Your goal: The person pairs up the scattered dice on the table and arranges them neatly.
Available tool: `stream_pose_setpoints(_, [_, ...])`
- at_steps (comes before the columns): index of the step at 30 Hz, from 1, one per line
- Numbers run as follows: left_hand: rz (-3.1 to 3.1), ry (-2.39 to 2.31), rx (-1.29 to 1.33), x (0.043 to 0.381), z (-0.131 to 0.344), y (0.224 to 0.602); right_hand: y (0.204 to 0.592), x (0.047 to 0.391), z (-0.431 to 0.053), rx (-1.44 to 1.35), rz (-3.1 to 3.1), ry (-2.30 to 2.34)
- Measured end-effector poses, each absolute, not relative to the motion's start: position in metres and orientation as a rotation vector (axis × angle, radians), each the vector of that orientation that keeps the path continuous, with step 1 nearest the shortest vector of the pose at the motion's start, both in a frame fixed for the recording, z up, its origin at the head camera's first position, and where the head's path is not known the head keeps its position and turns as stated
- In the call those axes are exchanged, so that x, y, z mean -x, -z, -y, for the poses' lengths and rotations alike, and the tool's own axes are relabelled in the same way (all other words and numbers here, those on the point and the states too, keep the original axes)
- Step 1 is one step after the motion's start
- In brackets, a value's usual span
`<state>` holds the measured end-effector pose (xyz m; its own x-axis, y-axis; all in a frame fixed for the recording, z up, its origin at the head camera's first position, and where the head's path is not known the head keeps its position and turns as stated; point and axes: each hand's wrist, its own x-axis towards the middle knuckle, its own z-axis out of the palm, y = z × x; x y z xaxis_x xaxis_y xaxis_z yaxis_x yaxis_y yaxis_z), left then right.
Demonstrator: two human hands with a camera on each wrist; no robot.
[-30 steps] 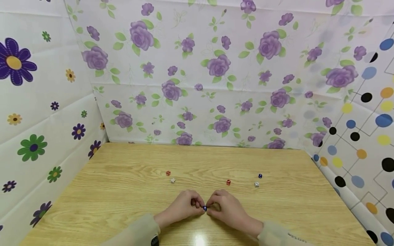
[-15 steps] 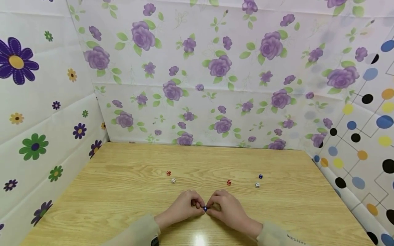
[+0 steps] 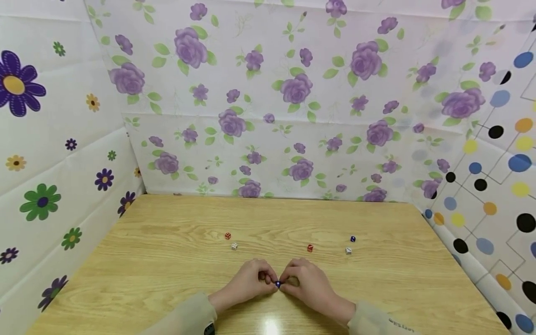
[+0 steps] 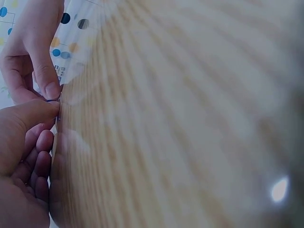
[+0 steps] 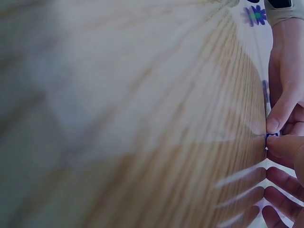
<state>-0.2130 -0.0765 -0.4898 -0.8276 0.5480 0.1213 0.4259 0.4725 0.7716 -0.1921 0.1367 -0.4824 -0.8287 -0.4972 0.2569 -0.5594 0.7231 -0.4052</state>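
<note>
Close to the near side of the wooden table, both hands meet at a small dark blue die. The left hand pinches it from the left between thumb and fingertips. From the other side, the right hand does the same with its thumb and forefinger. In the right wrist view, only a sliver of the blue die shows between the thumbs, low at the tabletop. Fingertips hide most of it in the left wrist view too.
Beyond the hands, a red die and a white die lie to the left. A second red die, a white die and a blue die lie to the right. Patterned cloths surround the wooden table.
</note>
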Motion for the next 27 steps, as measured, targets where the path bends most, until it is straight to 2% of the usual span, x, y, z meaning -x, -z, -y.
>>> stream_pose_setpoints(19, [-2.57,-1.287,-0.842,0.214,0.077,0.489,0.48,0.193,-0.135,-0.875,2.769,-0.685])
stream_pose_setpoints(27, [-2.523,-1.304,-0.825,0.213,0.076,0.488,0.457,0.212,-0.148,-1.156,2.863,-0.662])
